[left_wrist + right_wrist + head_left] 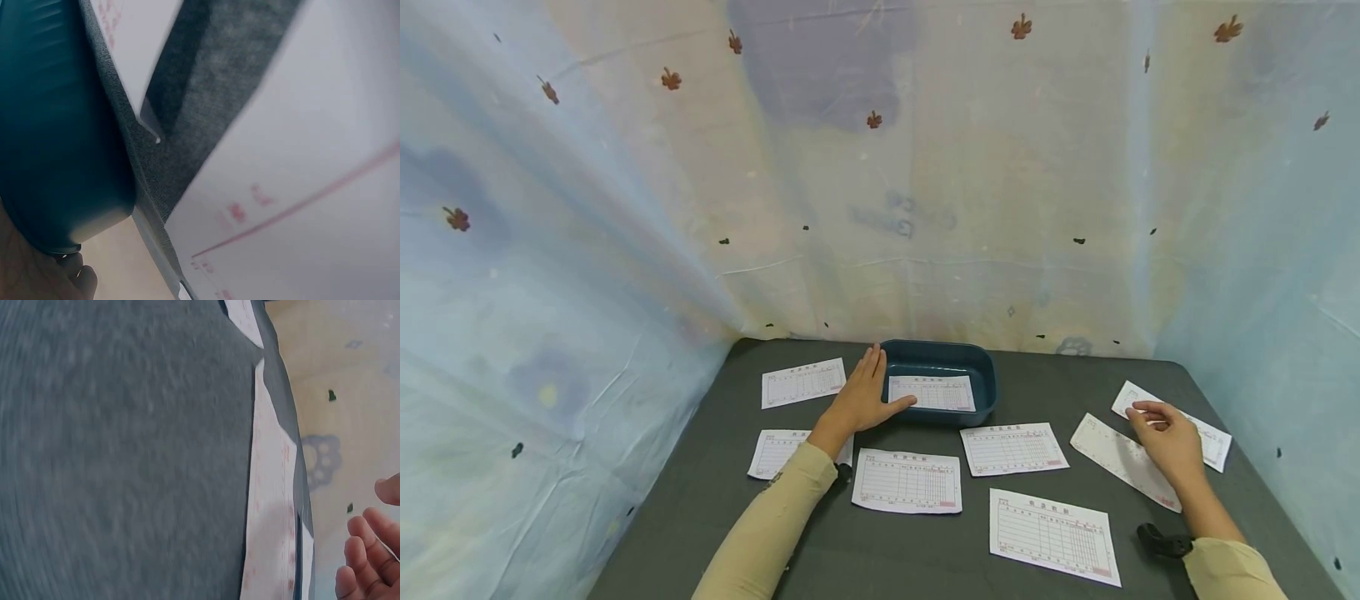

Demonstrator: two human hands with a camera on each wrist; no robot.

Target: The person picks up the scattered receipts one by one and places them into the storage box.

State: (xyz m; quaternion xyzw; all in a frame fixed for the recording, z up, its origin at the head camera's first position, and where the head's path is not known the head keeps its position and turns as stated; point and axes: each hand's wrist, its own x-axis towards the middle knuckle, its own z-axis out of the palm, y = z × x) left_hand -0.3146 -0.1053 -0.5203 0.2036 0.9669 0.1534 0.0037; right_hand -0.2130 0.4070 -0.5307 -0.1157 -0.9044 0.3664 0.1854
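Observation:
A dark teal plastic bin (940, 346) stands at the back of the table with one printed form slip (932, 392) in it. My left hand (863, 396) lies along the bin's left side with straight fingers. In the left wrist view its fingers (78, 275) show at the rim of the bin (56, 125). On the right, my right hand (1168, 442) hovers over two slips, fingers loosely bent and nothing held. One is a paler slip (1126, 461); the other, a printed slip (1213, 446), is partly hidden by the hand.
More printed forms lie on the dark grey table (700, 517): a slip at the back left (803, 383), one under the left forearm (775, 450), a front-middle form (907, 482), a form right of the bin (1015, 448) and a front-right form (1054, 537). A patterned curtain (940, 208) borders the table.

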